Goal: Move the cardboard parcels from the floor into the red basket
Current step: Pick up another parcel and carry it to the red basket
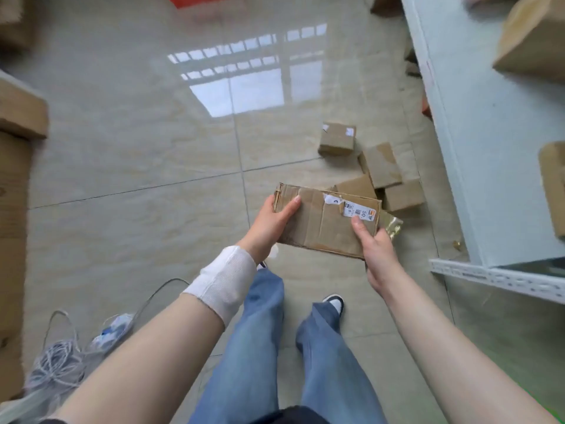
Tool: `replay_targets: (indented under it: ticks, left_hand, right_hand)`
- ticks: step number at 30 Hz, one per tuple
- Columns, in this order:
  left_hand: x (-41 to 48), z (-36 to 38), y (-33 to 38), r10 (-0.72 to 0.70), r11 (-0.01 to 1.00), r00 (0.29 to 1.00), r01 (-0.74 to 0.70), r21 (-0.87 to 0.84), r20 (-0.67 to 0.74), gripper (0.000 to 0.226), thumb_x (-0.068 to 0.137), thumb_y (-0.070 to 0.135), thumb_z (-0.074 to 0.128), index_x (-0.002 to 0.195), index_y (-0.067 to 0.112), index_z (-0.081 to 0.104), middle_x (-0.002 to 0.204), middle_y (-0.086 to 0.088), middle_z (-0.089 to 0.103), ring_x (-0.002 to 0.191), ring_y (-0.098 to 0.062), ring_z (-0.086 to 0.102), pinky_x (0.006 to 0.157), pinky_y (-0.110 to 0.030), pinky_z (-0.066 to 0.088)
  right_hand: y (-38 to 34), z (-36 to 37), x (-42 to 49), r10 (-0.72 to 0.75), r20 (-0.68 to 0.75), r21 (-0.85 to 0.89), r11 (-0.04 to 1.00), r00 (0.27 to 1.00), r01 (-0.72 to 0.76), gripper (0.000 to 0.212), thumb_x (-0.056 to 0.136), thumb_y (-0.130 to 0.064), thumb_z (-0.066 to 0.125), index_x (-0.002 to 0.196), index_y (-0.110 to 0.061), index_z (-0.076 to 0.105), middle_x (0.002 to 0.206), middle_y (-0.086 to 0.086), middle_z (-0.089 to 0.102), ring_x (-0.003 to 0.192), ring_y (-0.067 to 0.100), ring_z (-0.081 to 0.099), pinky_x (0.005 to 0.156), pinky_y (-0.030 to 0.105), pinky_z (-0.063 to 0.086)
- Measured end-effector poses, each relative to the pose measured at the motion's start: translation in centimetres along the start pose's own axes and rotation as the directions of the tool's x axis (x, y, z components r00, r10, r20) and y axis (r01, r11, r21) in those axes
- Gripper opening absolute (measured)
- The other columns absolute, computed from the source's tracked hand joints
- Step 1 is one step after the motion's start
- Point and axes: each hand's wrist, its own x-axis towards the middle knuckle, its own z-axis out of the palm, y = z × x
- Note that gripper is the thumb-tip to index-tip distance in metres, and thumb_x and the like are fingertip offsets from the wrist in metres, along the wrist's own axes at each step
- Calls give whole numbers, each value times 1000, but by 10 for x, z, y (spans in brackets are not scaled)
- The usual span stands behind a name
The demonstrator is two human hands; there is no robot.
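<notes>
Brown flat cardboard parcel (324, 221) with white label gripped at both ends by left hand (269, 224) and right hand (377, 252), held above beige tiled floor (137, 148). Red basket (198, 0) barely seen at floor's far edge.

Bright daylight, window glare on glossy floor (244, 87), blurred, bent frame edges

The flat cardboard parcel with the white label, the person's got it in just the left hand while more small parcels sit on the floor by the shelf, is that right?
Not quite. The head view shows both hands on the flat cardboard parcel: the left hand grips its left end and the right hand its right end. The small parcels do sit on the floor by the shelf.
</notes>
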Motion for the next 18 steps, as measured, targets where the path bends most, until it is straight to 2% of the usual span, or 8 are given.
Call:
replay_targets:
  ticks: [3,5,8,10,12,16,18]
  left_hand:
    - [-5,-50,31,24,996,998,-29,-83,-66,29,92,31,57,116,16,54,102,3,65,91,-11,63,77,-21,52]
    - [0,-87,50,31,992,994,-45,-122,-109,33,90,33,58,118,16,54,105,1,66,94,-13,63,82,-25,52]
    - [16,-145,76,37,981,985,-68,-181,-166,33,90,32,59,117,16,53,105,1,65,88,-9,63,73,-20,51]
    - [30,-184,92,23,975,982,-64,-212,-190,31,89,32,59,116,16,53,102,3,65,86,-6,62,69,-16,50]
    - [45,-221,106,18,972,978,-66,-226,-208,33,89,32,59,116,14,53,102,3,65,87,-6,62,67,-14,50]
    - [80,-276,143,9,965,971,-72,-251,-240,46,88,34,61,127,11,50,116,-2,63,98,-13,62,79,-21,51]
    - [99,-294,166,5,964,970,-69,-257,-244,48,88,35,61,128,12,49,119,-2,63,102,-14,62,82,-23,51]
  right_hand:
    - [-34,56,-2,-29,75,-40,999,997,32,43,87,-27,61,125,-10,50,122,6,62,107,17,61,101,38,45]
    - [-52,99,2,-40,122,-68,997,992,49,34,88,-24,59,120,-14,51,114,3,63,96,11,62,91,30,50]
    - [-75,166,14,-46,162,-118,991,986,66,34,89,-24,58,121,-14,52,106,-1,64,87,4,62,74,16,53]
    - [-87,212,23,-35,178,-134,989,983,59,36,90,-24,57,123,-13,50,105,-2,64,86,4,62,67,13,53]
    - [-99,256,34,-19,186,-153,987,982,48,36,90,-22,57,124,-10,51,109,2,64,88,7,62,74,17,54]
    - [-129,325,62,1,215,-170,985,977,36,44,88,-25,60,127,-7,50,123,10,62,107,22,61,98,36,48]
    - [-148,350,78,12,217,-167,986,976,25,46,88,-25,60,128,-6,49,124,11,62,111,23,60,101,39,46]
